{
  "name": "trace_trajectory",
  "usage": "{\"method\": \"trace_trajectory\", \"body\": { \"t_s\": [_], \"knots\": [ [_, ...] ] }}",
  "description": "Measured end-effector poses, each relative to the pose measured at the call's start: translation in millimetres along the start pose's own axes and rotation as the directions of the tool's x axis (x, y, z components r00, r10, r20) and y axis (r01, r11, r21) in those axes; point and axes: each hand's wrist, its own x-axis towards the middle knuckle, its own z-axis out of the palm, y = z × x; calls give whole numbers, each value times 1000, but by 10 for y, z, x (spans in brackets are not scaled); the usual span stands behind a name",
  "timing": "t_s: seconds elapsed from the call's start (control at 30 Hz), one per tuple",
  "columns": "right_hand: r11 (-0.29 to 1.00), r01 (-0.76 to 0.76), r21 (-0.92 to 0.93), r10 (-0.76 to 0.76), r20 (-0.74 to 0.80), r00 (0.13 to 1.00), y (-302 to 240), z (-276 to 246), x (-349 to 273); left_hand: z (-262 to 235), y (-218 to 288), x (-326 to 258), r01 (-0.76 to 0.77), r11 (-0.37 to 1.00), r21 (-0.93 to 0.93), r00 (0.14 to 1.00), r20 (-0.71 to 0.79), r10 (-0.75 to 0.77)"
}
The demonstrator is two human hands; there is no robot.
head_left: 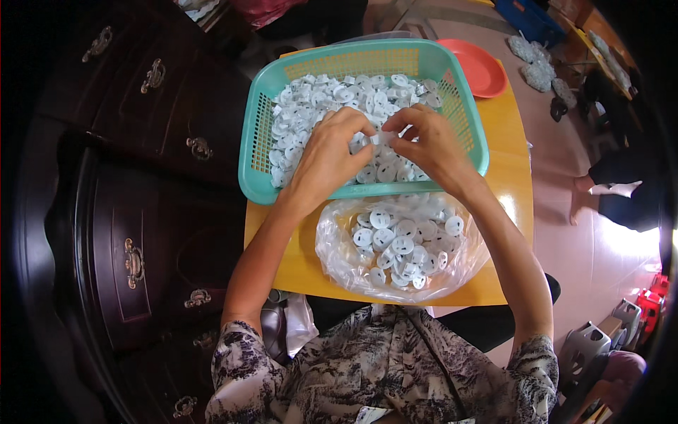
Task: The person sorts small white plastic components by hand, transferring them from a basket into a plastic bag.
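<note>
Over the green plastic basket (364, 189), both of my hands work close together at chest height. My left hand (332, 152) is closed, pinching a small white plastic part (375, 140) between thumb and forefinger. Just to its right, my right hand (432, 141) is also closed in a pinch, its fingertips around something small and whitish that blurs into the parts behind. The basket holds many loose white round plastic pieces (311, 95). Nearer me, an opened clear plastic bag (332, 244) holds white discs (402, 245) with small dark slots.
The basket and bag rest on a yellow wooden table (510, 187). A red plate (474, 68) lies beyond the basket's right corner. Dark drawers (134, 233) stand close on the left. On the right, a person's legs (625, 191), stools (587, 348) and filled bags (538, 74) occupy the floor.
</note>
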Motion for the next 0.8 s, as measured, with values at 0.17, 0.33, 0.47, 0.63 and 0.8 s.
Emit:
{"method": "trace_trajectory", "body": {
  "t_s": [0.17, 0.33, 0.47, 0.63, 0.8],
  "knots": [
    [997, 29, 71, -29, -11, 1000, -498, -148, -437, -179, 441, -333, 64, 998, -19, 998, 20, -64],
    [992, -97, 86, 86, 127, 988, -685, -105, -1061, -88, 680, -908, 61, 973, -223, 988, 149, -28],
    [989, -149, -22, 150, 245, 958, -387, 49, -1262, 93, 625, -1092, 154, 974, -164, 940, 328, -93],
    [969, -4, -247, 75, 278, 958, -496, -17, -1089, 147, 586, -1081, 10, 997, -70, 968, 250, 8],
    [969, 154, -191, -149, 42, 988, -536, -41, -505, -96, 659, -946, 138, 977, -164, 970, 221, -100]
  ]
}}
